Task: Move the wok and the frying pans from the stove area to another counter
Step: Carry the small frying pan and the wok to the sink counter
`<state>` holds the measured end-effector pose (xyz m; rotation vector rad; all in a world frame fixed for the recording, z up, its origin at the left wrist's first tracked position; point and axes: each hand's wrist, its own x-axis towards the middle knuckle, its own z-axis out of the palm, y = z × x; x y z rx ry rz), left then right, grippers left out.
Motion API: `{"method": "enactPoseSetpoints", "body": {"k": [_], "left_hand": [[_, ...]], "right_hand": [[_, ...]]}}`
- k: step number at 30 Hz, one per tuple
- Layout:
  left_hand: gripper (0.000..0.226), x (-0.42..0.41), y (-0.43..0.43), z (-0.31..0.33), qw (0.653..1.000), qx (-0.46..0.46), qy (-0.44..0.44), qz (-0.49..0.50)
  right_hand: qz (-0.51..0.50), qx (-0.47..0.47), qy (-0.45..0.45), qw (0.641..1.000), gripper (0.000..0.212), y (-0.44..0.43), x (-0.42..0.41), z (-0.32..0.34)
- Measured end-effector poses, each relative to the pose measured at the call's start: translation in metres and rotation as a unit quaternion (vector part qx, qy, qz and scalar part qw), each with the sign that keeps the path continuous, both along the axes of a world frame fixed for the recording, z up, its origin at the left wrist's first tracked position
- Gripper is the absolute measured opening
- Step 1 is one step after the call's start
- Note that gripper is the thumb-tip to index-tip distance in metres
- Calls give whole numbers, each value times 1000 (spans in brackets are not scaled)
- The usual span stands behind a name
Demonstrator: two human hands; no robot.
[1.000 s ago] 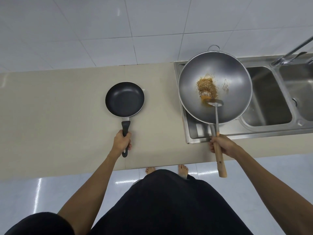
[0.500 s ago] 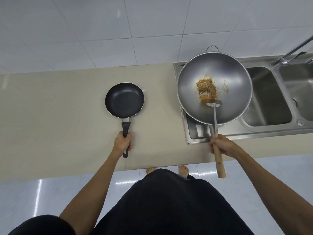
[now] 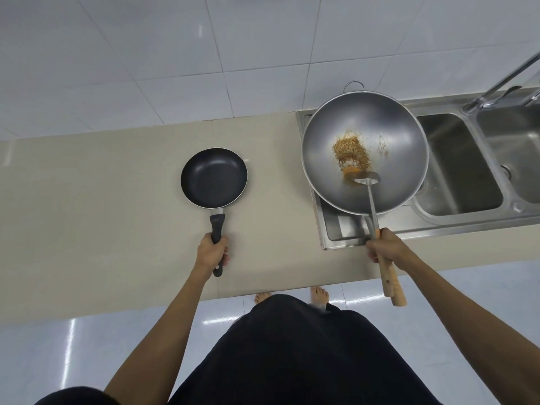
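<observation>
head cam: left hand (image 3: 212, 252) has its grip wrapped round the handle of the black frying pan (image 3: 214, 177), empty, flat on the worktop (image 3: 87, 200) just ahead. right hand (image 3: 385, 248) grips the wok (image 3: 365, 153) handle plus a spatula (image 3: 368, 185); browned scraps inside, over the sink (image 3: 455, 168). looks like set-down time, next is letting go gently.

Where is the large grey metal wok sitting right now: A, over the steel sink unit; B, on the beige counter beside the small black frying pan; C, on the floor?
A: the large grey metal wok rests over the stainless steel sink unit, with the right hand gripping wooden handles at its near edge.
</observation>
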<state>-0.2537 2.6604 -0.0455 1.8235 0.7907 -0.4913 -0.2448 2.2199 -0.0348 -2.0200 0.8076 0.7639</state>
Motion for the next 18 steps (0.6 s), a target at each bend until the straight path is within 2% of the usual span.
{"method": "enactPoseSetpoints", "body": {"k": [10,18], "left_hand": [[42,2,14,3,1000,18,-9,6],[42,-1,14,6,1000,24,1,-19]], "right_hand": [[38,-68,-24,997,40,9,-2,4],[43,-89,-47,994,46,15,-9,1]]}}
